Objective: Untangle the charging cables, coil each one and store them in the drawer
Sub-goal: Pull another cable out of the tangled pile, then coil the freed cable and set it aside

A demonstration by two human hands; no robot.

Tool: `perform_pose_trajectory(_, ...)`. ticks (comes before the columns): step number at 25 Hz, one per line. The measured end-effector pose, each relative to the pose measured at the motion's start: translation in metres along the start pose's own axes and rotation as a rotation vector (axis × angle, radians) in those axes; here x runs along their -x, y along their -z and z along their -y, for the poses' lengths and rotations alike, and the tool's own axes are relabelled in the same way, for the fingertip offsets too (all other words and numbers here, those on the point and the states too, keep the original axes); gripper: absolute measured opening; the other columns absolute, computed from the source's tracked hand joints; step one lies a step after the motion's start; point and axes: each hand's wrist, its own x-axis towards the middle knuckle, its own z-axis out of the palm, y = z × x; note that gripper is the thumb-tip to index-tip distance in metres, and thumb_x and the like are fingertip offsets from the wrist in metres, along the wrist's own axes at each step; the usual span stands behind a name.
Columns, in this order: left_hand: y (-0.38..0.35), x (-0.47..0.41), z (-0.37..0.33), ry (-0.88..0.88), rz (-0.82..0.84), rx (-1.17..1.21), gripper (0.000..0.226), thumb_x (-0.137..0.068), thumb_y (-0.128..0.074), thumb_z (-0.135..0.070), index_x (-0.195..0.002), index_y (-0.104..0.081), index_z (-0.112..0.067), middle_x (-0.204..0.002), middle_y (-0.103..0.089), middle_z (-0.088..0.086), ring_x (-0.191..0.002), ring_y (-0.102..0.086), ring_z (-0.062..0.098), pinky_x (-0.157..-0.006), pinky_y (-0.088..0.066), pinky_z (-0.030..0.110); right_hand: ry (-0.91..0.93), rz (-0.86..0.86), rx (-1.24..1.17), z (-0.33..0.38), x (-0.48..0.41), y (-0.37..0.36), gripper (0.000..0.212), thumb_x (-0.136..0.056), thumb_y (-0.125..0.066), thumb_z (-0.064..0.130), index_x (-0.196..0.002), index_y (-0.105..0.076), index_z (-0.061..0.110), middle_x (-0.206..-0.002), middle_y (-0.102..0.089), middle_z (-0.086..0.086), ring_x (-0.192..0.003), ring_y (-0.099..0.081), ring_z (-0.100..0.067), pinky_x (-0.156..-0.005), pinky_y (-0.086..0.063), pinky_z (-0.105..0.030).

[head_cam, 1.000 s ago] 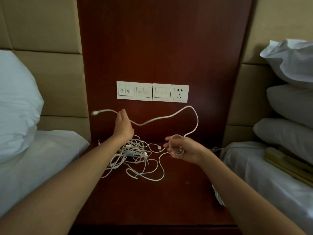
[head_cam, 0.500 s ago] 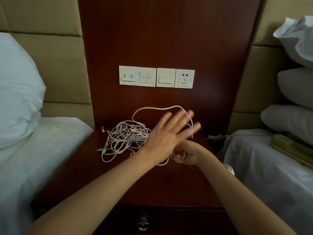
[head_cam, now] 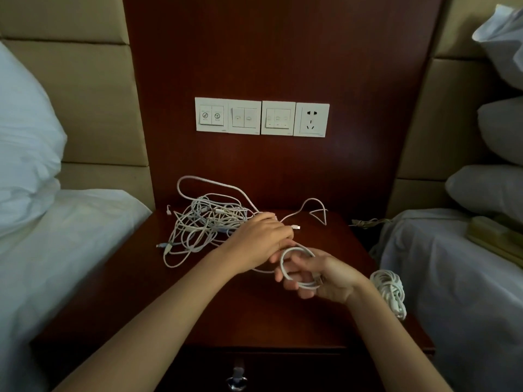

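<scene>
A tangle of white charging cables (head_cam: 203, 224) lies at the back left of the dark wooden nightstand (head_cam: 175, 301). My right hand (head_cam: 317, 275) holds a small coil of white cable (head_cam: 294, 268), looped around its fingers. My left hand (head_cam: 259, 240) sits just above it, fingers curled over the same cable, whose free end with a plug (head_cam: 295, 227) trails toward the back. A finished white coil (head_cam: 389, 290) lies at the nightstand's right edge. The drawer's front and knob (head_cam: 236, 380) show at the bottom; the drawer is closed.
A wall panel with switches and a socket (head_cam: 261, 117) is mounted above the nightstand. Beds with white sheets and pillows (head_cam: 25, 142) flank both sides. A tan object (head_cam: 495, 239) rests on the right bed. Another thin cord (head_cam: 368, 222) lies by the right bed.
My left hand let go of the raised cable end, swept right and came down next to the right hand. The cable's loose length dropped onto the nightstand. The view tilted down.
</scene>
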Motion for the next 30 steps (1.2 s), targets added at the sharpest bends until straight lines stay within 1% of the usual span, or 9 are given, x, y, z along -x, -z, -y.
perform_pose_trajectory(2,-0.007,0.000,0.001,0.094,-0.067,0.087,0.037,-0.091,-0.039,-0.038,-0.079,-0.062,-0.011,-0.074,-0.064,0.000,-0.075,-0.059,0.020,-0.080,-0.035,0.021,0.075,-0.009,-0.042,-0.001,-0.003,0.001,0.044,-0.090,-0.045,0.037,-0.112,-0.057,0.000,-0.082,-0.059,-0.011,-0.058,-0.049,-0.010,-0.041,-0.037,-0.015)
perform_pose_trajectory(5,-0.008,-0.001,0.002,0.217,-0.188,0.172,0.036,-0.085,-0.036,-0.035,-0.078,-0.063,-0.012,-0.071,-0.063,0.000,-0.066,-0.058,0.021,-0.062,-0.043,0.032,0.224,-0.125,0.017,0.008,-0.007,0.000,0.053,-0.092,-0.038,0.044,-0.106,-0.058,-0.003,-0.079,-0.060,-0.012,-0.056,-0.049,-0.012,-0.041,-0.038,-0.017)
perform_pose_trajectory(10,-0.008,-0.006,0.005,0.221,-0.258,-0.089,0.035,-0.090,-0.034,-0.028,-0.081,-0.065,-0.013,-0.069,-0.064,-0.002,-0.064,-0.062,0.022,-0.062,-0.046,0.033,0.366,-0.594,0.210,0.008,-0.002,-0.003,0.045,-0.102,-0.026,0.032,-0.100,-0.062,0.005,-0.085,-0.069,-0.013,-0.062,-0.063,-0.015,-0.051,-0.051,-0.024)
perform_pose_trajectory(16,-0.015,-0.014,-0.023,0.238,-0.254,-0.033,0.021,-0.087,-0.046,-0.014,-0.090,-0.066,-0.009,-0.070,-0.064,0.002,-0.058,-0.062,0.027,-0.047,-0.047,0.032,0.515,-0.863,-0.074,-0.001,-0.009,0.002,0.040,-0.102,-0.026,0.033,-0.099,-0.061,0.014,-0.089,-0.073,-0.008,-0.080,-0.071,-0.018,-0.066,-0.056,-0.023)
perform_pose_trajectory(19,-0.020,-0.012,-0.034,0.253,-0.266,0.048,0.024,-0.090,-0.043,-0.016,-0.099,-0.065,-0.010,-0.080,-0.067,0.002,-0.065,-0.065,0.027,-0.049,-0.050,0.036,0.531,-0.835,-0.254,0.001,-0.014,0.005,0.041,-0.102,-0.024,0.036,-0.111,-0.059,0.016,-0.097,-0.072,-0.003,-0.093,-0.069,-0.017,-0.076,-0.057,-0.031)
perform_pose_trajectory(21,-0.023,-0.010,-0.041,0.270,-0.238,0.145,0.030,-0.095,-0.041,-0.018,-0.117,-0.060,-0.011,-0.094,-0.068,0.004,-0.078,-0.067,0.027,-0.060,-0.054,0.041,0.532,-0.743,-0.400,0.002,-0.017,0.006,0.046,-0.100,-0.021,0.042,-0.119,-0.056,0.018,-0.104,-0.072,0.000,-0.101,-0.067,-0.017,-0.081,-0.054,-0.039)
perform_pose_trajectory(24,-0.028,-0.005,-0.042,0.296,-0.062,0.081,0.042,-0.099,-0.038,-0.022,-0.142,-0.033,-0.024,-0.103,-0.064,-0.002,-0.090,-0.064,0.024,-0.070,-0.051,0.039,0.554,-0.719,-0.579,0.002,-0.022,0.010,0.049,-0.100,-0.021,0.045,-0.121,-0.053,0.014,-0.094,-0.073,-0.002,-0.093,-0.070,-0.021,-0.081,-0.051,-0.045)
perform_pose_trajectory(27,-0.022,-0.001,-0.031,0.286,0.005,-0.036,0.025,-0.101,-0.031,-0.033,-0.118,-0.046,-0.024,-0.094,-0.064,-0.004,-0.088,-0.064,0.023,-0.067,-0.046,0.034,0.598,-0.761,-0.677,0.006,-0.022,0.014,0.041,-0.101,-0.024,0.041,-0.119,-0.051,0.016,-0.084,-0.066,-0.008,-0.076,-0.069,-0.021,-0.071,-0.054,-0.043)
perform_pose_trajectory(30,-0.003,0.007,-0.014,0.256,0.083,0.056,0.022,-0.099,-0.037,-0.036,-0.103,-0.054,-0.024,-0.080,-0.057,-0.011,-0.078,-0.058,0.013,-0.068,-0.043,0.030,0.594,-0.819,-0.579,0.009,-0.020,0.017,0.030,-0.102,-0.025,0.037,-0.111,-0.052,0.026,-0.083,-0.055,-0.008,-0.065,-0.055,-0.017,-0.060,-0.053,-0.033)
